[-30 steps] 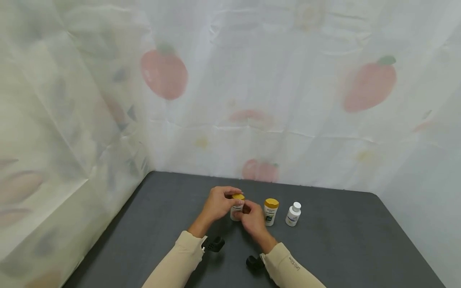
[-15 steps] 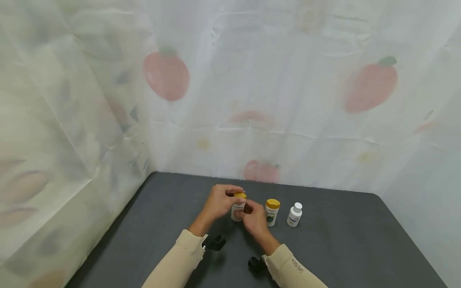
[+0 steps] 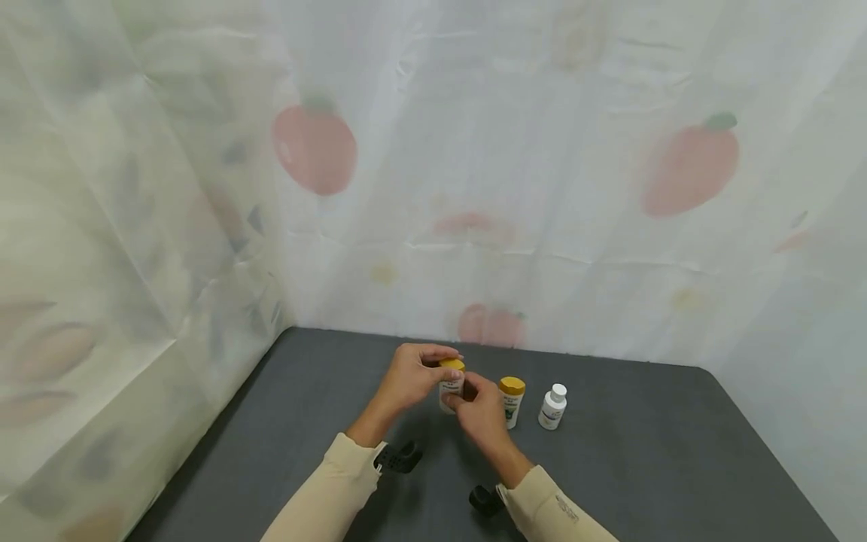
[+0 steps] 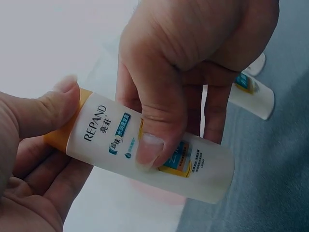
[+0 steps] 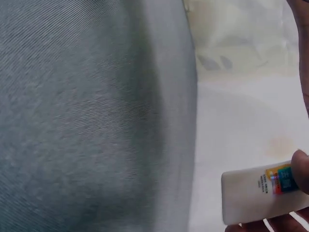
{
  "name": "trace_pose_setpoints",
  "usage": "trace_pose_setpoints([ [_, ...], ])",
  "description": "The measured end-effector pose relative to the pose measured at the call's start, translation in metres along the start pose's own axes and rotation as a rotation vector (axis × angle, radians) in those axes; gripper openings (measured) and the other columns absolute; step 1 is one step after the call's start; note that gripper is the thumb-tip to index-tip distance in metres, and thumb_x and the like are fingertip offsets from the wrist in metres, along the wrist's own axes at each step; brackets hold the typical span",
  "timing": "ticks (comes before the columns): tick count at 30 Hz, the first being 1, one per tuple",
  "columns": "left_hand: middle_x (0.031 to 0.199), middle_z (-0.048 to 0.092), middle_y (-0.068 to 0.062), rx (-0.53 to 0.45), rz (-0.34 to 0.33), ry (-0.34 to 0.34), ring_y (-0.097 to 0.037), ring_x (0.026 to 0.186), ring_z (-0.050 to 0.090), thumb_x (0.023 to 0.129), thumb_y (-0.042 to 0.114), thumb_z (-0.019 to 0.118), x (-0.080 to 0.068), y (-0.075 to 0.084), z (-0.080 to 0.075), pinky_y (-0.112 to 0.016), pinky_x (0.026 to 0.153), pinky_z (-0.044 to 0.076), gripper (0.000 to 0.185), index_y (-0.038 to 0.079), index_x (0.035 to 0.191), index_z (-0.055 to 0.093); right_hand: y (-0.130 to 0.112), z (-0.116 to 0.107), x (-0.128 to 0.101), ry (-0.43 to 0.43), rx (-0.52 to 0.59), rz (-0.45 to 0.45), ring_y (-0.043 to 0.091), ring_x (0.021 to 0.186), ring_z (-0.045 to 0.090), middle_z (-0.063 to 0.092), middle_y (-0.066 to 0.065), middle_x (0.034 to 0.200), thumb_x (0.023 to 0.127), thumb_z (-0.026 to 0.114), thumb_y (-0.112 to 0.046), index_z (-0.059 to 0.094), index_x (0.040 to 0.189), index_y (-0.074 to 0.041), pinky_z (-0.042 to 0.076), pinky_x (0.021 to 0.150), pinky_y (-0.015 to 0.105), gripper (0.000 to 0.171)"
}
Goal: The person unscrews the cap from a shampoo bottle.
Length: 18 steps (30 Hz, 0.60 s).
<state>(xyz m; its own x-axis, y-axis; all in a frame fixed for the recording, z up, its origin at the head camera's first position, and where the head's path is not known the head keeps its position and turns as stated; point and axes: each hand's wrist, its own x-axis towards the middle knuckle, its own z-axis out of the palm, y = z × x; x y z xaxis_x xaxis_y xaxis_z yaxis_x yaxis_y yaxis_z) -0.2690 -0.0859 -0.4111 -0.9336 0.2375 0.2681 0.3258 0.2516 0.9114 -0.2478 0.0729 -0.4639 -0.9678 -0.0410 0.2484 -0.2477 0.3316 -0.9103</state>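
Observation:
Both hands hold a white shampoo bottle (image 3: 450, 388) above the dark table. My left hand (image 3: 408, 381) pinches its yellow cap (image 4: 61, 136), with the thumb on the near side and the fingers behind and over the top. My right hand (image 3: 482, 412) grips the body, thumb pressed across the label, as the left wrist view shows. The cap sits on the bottle. In the right wrist view the bottle's base (image 5: 239, 195) points left, and the cap end is out of frame.
To the right of the hands stands a second yellow-capped white bottle (image 3: 512, 408), partly behind the right hand. Beyond it is a small white-capped bottle (image 3: 552, 412). The grey-black tabletop (image 3: 630, 444) meets a white fruit-print curtain (image 3: 569, 301) at the back.
The bottle and both hands have risen slightly and shifted a little to the right. The grips look the same, and the two standing bottles keep their places.

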Motion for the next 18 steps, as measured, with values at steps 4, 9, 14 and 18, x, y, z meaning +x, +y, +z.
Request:
trace_pose_setpoints([
  [4,0.118,0.079,-0.013,-0.031,0.037,-0.017,-0.027,0.108,0.076,0.09,0.015,0.082,-0.001,0.006,-0.003,-0.027,0.086,0.062,0.032,0.005,0.12,0.078,-0.008,-0.002,-0.003,0.045,-0.024,-0.037,0.018,0.092,0.072,0.078,0.007,0.104,0.091,0.081,-0.014,0.077,0.11,-0.014,0.06,0.078,0.032,0.02],
  [9,0.12,0.078,-0.014,-0.09,0.063,-0.014,-0.026,0.11,0.076,0.09,0.015,0.082,-0.006,0.017,-0.003,-0.025,0.087,0.062,0.035,0.004,0.123,0.076,-0.021,-0.009,-0.011,0.095,-0.073,-0.098,0.024,0.104,0.075,0.078,0.006,0.112,0.09,0.082,-0.014,0.076,0.115,-0.015,0.064,0.089,0.044,0.025],
  [14,0.122,0.077,-0.017,-0.185,0.1,-0.011,-0.013,0.106,0.076,0.09,0.013,0.082,-0.013,0.021,-0.004,-0.026,0.088,0.062,0.034,0.004,0.122,0.076,-0.036,-0.017,-0.02,0.123,-0.122,-0.181,0.025,0.106,0.076,0.078,0.006,0.115,0.088,0.084,-0.01,0.074,0.121,-0.015,0.063,0.092,0.047,0.034],
  [18,0.124,0.075,-0.023,-0.252,0.126,-0.011,-0.007,0.103,0.075,0.09,0.01,0.081,-0.02,0.023,-0.008,-0.026,0.088,0.062,0.034,0.002,0.123,0.075,-0.044,-0.018,-0.026,0.12,-0.177,-0.248,0.022,0.099,0.076,0.078,0.006,0.113,0.088,0.084,-0.01,0.073,0.123,-0.013,0.063,0.083,0.041,0.037],
])
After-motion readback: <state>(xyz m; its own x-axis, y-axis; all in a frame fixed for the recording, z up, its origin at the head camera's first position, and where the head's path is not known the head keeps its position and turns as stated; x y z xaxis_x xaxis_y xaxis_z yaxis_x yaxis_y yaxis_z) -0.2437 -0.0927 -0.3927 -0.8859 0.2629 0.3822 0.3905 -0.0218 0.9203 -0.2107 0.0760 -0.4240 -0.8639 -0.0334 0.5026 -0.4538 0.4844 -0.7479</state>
